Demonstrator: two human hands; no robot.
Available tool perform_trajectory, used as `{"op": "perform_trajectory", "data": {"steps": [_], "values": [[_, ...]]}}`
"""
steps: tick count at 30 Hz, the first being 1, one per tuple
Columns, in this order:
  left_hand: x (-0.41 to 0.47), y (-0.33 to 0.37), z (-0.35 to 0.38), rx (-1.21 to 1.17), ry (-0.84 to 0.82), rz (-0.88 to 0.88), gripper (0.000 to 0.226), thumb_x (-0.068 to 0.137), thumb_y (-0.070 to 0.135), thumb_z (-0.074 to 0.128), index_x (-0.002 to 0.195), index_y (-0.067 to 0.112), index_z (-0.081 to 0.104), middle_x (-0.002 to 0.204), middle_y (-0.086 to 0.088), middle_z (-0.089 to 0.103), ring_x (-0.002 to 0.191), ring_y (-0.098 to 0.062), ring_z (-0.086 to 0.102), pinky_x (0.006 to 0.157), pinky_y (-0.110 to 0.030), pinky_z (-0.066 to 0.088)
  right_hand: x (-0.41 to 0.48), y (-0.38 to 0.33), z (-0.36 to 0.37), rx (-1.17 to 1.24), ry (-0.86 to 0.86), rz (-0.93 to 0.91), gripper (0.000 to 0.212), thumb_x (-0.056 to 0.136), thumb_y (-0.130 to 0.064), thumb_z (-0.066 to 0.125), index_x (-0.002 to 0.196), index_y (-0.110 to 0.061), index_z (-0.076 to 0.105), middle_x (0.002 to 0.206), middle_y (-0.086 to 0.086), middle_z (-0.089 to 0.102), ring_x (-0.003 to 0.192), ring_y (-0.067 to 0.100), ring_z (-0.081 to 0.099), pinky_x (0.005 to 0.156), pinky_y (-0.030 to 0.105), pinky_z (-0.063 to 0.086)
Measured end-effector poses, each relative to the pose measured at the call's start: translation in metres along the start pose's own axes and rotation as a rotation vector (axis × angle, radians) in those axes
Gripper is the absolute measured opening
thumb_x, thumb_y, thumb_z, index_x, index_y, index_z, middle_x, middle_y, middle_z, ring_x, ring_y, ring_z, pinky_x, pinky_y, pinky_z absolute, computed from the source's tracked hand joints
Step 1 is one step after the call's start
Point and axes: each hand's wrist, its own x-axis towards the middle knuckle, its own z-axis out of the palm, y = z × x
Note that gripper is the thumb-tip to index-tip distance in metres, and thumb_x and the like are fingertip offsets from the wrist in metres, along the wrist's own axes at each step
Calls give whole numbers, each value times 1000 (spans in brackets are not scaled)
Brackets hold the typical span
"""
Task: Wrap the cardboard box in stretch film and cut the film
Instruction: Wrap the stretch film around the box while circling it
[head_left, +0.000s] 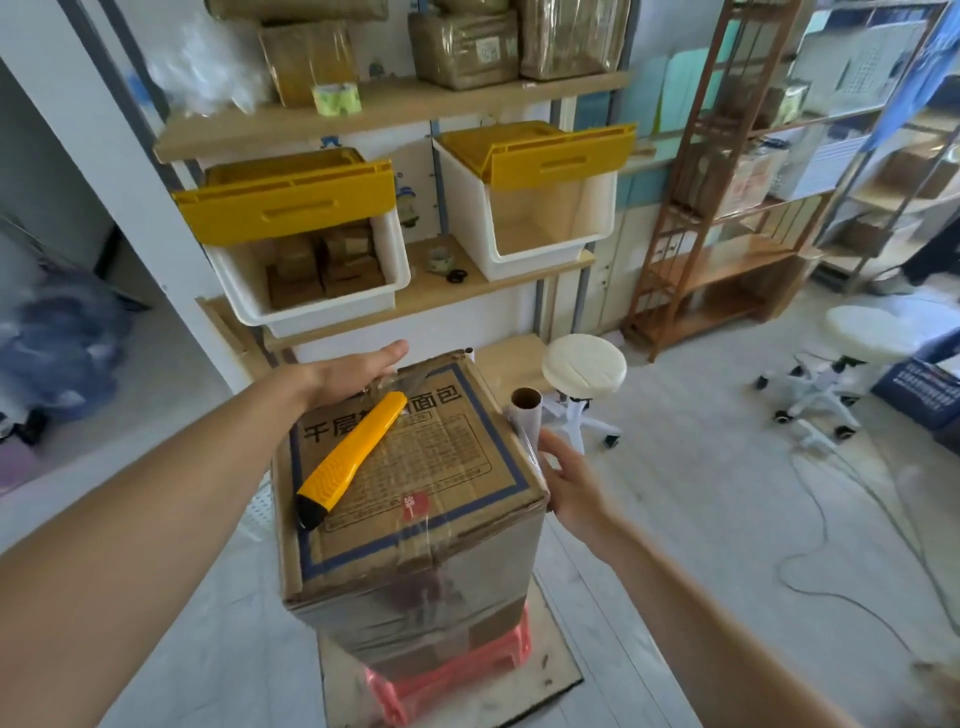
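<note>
Left hand on cardboard box

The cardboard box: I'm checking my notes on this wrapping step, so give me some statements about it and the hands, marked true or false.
1. A yellow utility knife lies on top of the cardboard box. True.
2. The left hand grips the knife. False: its fingers are straight at the box's far edge, and the knife lies free.
3. The film roll stands at the box's right side, by the right hand. True.
4. The box sits directly on the floor. False: it rests on a pink stool.
</note>
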Motion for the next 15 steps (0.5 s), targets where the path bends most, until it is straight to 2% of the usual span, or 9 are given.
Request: {"op": "perform_trajectory", "data": {"steps": [3, 5, 6, 8, 9, 12, 15], "values": [[1, 0, 4, -19, 0, 22, 80, 90, 78, 18, 156, 33, 15, 161, 4, 25, 151, -17, 14, 123, -46, 3, 11, 5, 2, 15, 45, 24, 16, 107, -23, 36, 115, -20, 49, 103, 12, 56, 88, 24, 54, 68, 38, 51], [0, 1, 6, -34, 3, 28, 74, 95, 70, 18, 156, 28, 17, 161, 3, 24, 151, -17, 14, 122, -43, 4, 22, 8, 5, -69, 124, 45, 17, 106, -23, 36, 111, -13, 48, 103, 17, 56, 88, 25, 54, 73, 39, 54], [1, 0, 7, -35, 5, 29, 74, 96, 70, 18, 156, 27, 19, 161, 3, 24, 150, -18, 15, 121, -42, 5, 27, 8, 6, -101, 148, 41, 19, 106, -23, 35, 111, -9, 47, 100, 15, 55, 85, 21, 55, 71, 32, 55], [-1, 0, 7, -25, 8, 22, 90, 85, 82, 19, 156, 27, 23, 162, 1, 23, 150, -19, 18, 122, -46, 8, 36, 6, 4, -122, 172, 34, 24, 106, -23, 35, 113, -1, 44, 91, 7, 50, 70, 9, 54, 52, 12, 48], [-2, -2, 7, -22, 27, 6, 101, 76, 89, 19, 155, 27, 25, 162, 0, 25, 149, -19, 21, 122, -48, 10, 42, 6, 1, -113, 158, 40, 26, 106, -24, 36, 113, 0, 43, 88, 5, 50, 63, 8, 56, 49, 11, 47], [1, -8, 8, -34, 103, -19, 113, 65, 98, 17, 153, 28, 32, 159, 1, 33, 146, -20, 29, 120, -51, 16, 60, 1, -8, -95, 44, 39, 32, 105, -35, 37, 108, -5, 47, 89, 11, 56, 56, 9, 64, 51, 24, 53], [3, -10, 11, -32, 152, -46, 113, 63, 101, 14, 150, 32, 37, 156, 3, 39, 142, -16, 35, 119, -51, 18, 85, 2, -15, -105, -75, 72, 41, 104, -42, 36, 102, -5, 54, 91, 22, 64, 59, 23, 68, 55, 31, 55]]}}
